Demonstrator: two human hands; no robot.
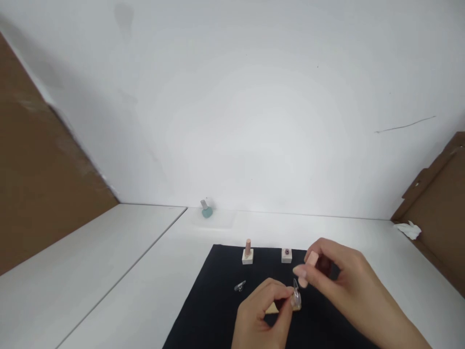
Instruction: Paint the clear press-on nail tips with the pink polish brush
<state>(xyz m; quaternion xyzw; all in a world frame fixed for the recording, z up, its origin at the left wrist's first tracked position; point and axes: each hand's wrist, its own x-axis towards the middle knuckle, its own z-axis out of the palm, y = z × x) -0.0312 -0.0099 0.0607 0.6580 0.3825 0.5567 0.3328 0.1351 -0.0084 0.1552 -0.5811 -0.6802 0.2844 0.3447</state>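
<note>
My left hand (263, 310) is closed in a pinch on a small wooden stick whose tip carries a clear false nail (297, 296). My right hand (337, 276) pinches a pink nail polish cap with its brush (311, 259), the brush end close to the clear nail. Both hands hover over a black mat (203, 315). At the mat's far edge stand two small white square bottles: one with a pink cap (247, 252) and one uncapped (286, 255). A loose clear nail tip (240, 286) lies on the mat to the left of my left hand.
A teal polish bottle with a grey cap (207, 209) stands near the white wall on the white table (138, 271). Brown cardboard panels rise at the left (39, 184) and right (443, 213). A crumpled white tissue (409, 229) lies at the right.
</note>
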